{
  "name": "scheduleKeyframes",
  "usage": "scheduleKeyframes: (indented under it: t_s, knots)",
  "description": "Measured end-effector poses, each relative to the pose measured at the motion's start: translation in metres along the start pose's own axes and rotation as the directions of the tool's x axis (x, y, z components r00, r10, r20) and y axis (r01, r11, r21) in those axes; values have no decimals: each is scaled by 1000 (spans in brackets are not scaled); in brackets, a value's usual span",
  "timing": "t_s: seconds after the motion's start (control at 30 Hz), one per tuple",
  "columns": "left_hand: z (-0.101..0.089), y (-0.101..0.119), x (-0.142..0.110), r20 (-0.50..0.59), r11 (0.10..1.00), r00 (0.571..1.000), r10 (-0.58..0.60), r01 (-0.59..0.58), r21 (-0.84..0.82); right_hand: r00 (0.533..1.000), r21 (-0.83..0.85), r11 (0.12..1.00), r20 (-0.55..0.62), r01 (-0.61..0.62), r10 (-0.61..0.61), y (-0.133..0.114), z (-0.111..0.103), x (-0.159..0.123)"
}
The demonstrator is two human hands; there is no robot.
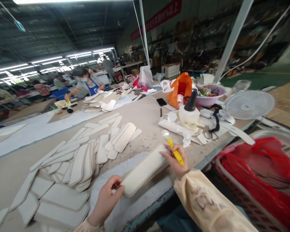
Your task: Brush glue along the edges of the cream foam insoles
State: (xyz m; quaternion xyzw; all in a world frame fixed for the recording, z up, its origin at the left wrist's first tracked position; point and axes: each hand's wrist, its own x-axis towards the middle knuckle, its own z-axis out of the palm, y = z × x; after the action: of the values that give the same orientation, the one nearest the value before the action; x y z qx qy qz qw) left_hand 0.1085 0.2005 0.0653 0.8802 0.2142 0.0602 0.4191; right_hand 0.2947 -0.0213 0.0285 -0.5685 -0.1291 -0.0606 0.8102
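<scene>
One pale strip (143,171) is held above the worktop (147,117), its near end pinched by the left hand (107,197), its far end by the right hand (180,168), in which a yellow brush (178,156) is also gripped. Beside it, many similar pieces (77,165) are spread (whether finished, it cannot be told).

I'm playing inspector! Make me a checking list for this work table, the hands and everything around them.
Surface: table has dark smudges.
Job's things: pale pieces piled loosely, overlapping.
Clutter: phone, orange bag, scissors and purple basin share the far side.
Hands: left hand grips one end of a pale strip; right hand holds its other end and a yellow brush.
Cables: white cable hangs by a pole; none seen across the table.
Surroundings: person in a blue apron opposite; red plastic beside the table.
</scene>
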Motion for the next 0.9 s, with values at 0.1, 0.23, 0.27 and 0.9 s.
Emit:
scheduleKeyframes:
  t_s: [0.1,0.23,0.27,0.9]
  knots:
    - [-1,12,-12,106,935,990,-93,124,-334,995,214,972,-6,-96,100,-9,3,9]
    - [22,23,-34,401,543,894,-198,441,-715,980,321,926,53,-199,192,-16,-2,14]
    - [31,25,-39,488,446,847,-212,528,-722,974,326,918,82,-225,210,-17,-3,14]
    - [87,48,-64,508,378,794,-333,606,-700,977,176,961,63,-212,204,-13,-20,20]
